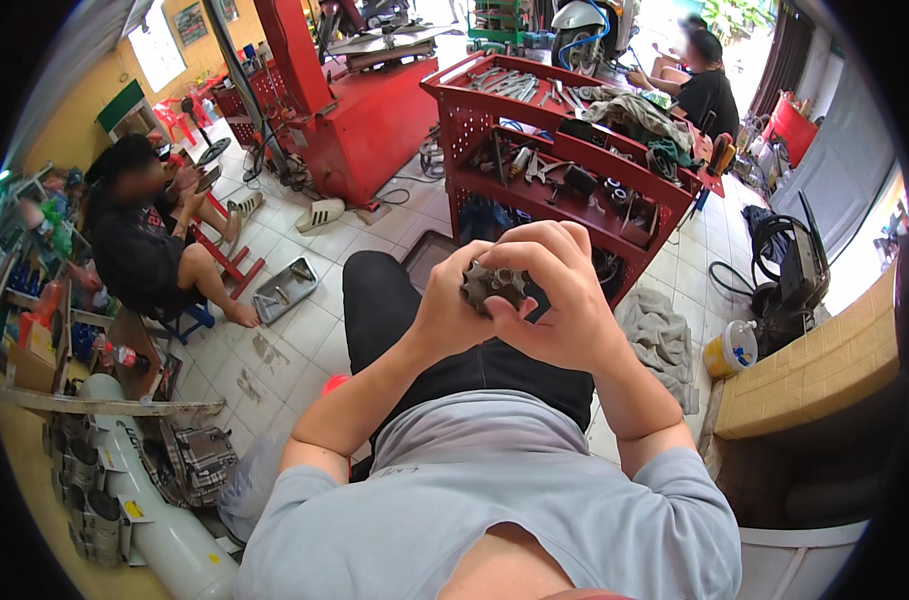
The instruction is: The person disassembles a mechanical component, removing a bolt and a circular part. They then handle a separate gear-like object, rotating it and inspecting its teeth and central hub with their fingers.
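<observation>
Above my lap, both hands are closed round a small, dark, toothed metal gear (496, 287) with a raised round boss on its upper face. My left hand (448, 298) grips it from the left side, most of its fingers hidden behind the part. From the right, my right hand (564, 285) arches its fingers over the far edge, with the thumb against the near edge. The gear's underside is out of sight.
Beyond my knees stands a red tool cart (564, 190) with wrenches and rags on it. A metal tray (286, 289) lies on the tiled floor at left, near a seated person (139, 225). To the right are a grey cloth (659, 345) and a yellow-and-white bucket (730, 350).
</observation>
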### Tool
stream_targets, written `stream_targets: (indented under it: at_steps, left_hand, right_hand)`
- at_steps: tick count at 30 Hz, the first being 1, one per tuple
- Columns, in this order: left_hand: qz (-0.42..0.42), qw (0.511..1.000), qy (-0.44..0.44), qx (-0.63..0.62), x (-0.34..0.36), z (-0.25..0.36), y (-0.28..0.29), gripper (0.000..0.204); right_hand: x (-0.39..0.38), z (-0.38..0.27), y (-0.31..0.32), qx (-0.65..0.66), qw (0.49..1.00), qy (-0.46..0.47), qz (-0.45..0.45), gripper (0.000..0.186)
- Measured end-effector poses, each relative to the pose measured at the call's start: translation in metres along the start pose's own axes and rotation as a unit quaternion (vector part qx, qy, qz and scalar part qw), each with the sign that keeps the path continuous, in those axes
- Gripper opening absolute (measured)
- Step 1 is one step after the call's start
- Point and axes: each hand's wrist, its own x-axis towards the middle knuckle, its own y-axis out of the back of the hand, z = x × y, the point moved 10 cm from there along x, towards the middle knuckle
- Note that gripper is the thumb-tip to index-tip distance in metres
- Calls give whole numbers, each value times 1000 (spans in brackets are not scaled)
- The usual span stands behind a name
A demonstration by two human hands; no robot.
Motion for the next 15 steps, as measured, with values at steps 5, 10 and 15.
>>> stream_targets:
  at_steps: [5, 10, 15]
  left_hand:
    - [-4, 999, -20, 25, 1, 1, 2, 49]
    - [-4, 999, -23, 29, 2, 4, 0, 47]
    - [-5, 999, -20, 31, 2, 5, 0, 46]
  right_hand:
    - [-2, 6, -2, -65, 998, -14, 0, 31]
    - [-1, 2, -4, -28, 999, -7, -26, 29]
    - [-4, 8, -4, 55, 998, 0, -18, 32]
